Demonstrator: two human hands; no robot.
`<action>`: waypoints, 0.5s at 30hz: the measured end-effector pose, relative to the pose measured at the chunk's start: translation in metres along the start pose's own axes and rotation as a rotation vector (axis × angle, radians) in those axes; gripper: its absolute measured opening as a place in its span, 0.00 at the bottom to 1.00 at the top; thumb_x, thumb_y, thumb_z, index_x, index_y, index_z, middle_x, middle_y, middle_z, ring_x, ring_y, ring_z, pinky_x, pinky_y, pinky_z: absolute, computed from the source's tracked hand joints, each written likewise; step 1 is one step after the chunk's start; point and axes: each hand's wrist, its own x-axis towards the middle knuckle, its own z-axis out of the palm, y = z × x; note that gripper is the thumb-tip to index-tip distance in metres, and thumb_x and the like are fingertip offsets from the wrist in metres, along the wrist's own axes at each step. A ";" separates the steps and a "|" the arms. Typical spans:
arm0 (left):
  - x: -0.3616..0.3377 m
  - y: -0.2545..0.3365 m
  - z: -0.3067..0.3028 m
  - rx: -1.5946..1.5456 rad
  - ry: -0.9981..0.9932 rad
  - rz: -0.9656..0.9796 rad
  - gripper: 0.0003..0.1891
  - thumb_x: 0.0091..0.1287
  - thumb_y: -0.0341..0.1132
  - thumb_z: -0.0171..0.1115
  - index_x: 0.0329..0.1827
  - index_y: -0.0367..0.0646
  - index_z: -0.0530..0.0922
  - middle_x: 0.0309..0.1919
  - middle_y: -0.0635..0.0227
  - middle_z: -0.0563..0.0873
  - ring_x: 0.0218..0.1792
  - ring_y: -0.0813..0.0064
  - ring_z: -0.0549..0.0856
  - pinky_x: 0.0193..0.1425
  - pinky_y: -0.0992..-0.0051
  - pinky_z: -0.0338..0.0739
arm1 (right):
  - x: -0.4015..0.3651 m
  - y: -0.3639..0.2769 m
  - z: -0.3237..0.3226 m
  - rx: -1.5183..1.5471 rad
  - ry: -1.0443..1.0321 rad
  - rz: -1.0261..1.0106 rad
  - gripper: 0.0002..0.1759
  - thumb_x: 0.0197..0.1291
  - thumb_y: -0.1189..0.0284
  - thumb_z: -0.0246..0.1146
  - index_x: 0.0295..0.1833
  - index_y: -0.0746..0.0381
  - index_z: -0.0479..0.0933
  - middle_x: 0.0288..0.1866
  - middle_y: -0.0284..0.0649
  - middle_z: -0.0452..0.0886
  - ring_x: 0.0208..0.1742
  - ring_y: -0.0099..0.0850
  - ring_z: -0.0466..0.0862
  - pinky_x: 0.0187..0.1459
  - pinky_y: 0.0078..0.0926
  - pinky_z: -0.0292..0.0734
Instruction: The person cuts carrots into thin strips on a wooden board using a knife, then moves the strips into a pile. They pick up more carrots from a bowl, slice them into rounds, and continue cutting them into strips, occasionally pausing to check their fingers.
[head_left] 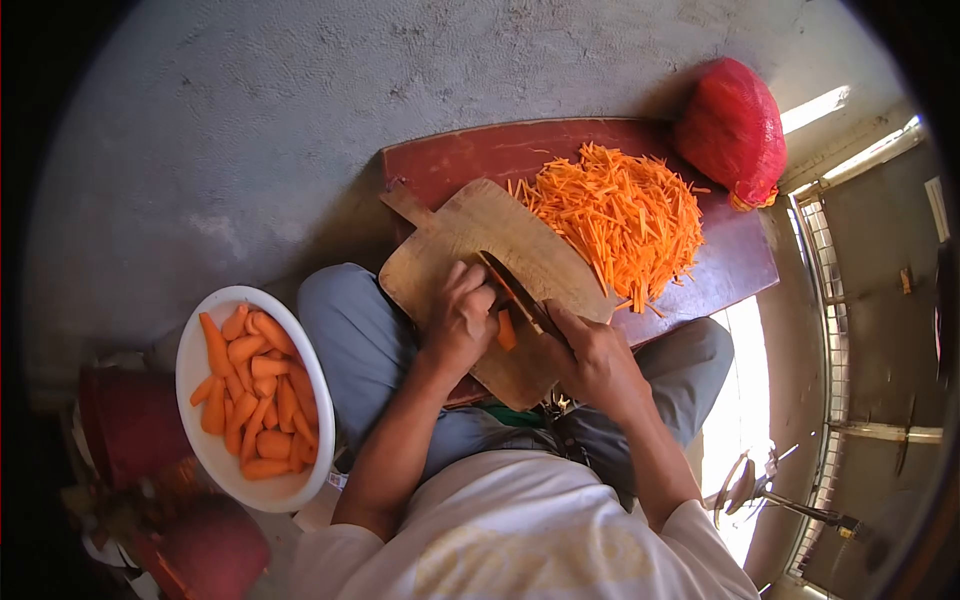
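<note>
A wooden cutting board (pixel 455 235) with a short handle lies on a red table, in front of my body. My right hand (pixel 592 358) is wrapped round the handle of a knife (pixel 512 290), whose blade slants up and left over the board. Just left of the blade, my left hand (pixel 464 308) has its fingers curled down on the board; what lies under the fingertips is too small to make out. A flat orange carrot piece (pixel 507 330) rests beside that hand. Beyond the board's right side is a large heap of shredded carrot (pixel 625 220).
A white basin (pixel 190 440) of peeled carrots (pixel 266 388) stands at the left. The red table (pixel 450 150) holds a red mesh bag (pixel 733 130) at its back right corner. Dark red containers (pixel 135 420) are at the lower left. A fan (pixel 745 490) stands at the right.
</note>
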 end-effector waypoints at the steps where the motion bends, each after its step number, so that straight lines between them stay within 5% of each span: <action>1: -0.001 -0.001 0.001 -0.003 0.002 0.008 0.09 0.47 0.17 0.67 0.27 0.36 0.76 0.40 0.50 0.81 0.44 0.41 0.79 0.47 0.47 0.77 | 0.001 0.003 0.004 -0.002 0.014 -0.025 0.23 0.75 0.71 0.69 0.70 0.67 0.80 0.50 0.64 0.90 0.51 0.66 0.90 0.50 0.55 0.86; 15: -0.012 -0.018 0.015 -0.005 0.051 0.065 0.12 0.47 0.19 0.72 0.30 0.38 0.76 0.43 0.51 0.83 0.48 0.40 0.80 0.52 0.45 0.76 | 0.021 0.005 0.018 -0.115 0.008 0.007 0.25 0.75 0.71 0.68 0.73 0.68 0.80 0.46 0.65 0.90 0.48 0.65 0.91 0.49 0.53 0.86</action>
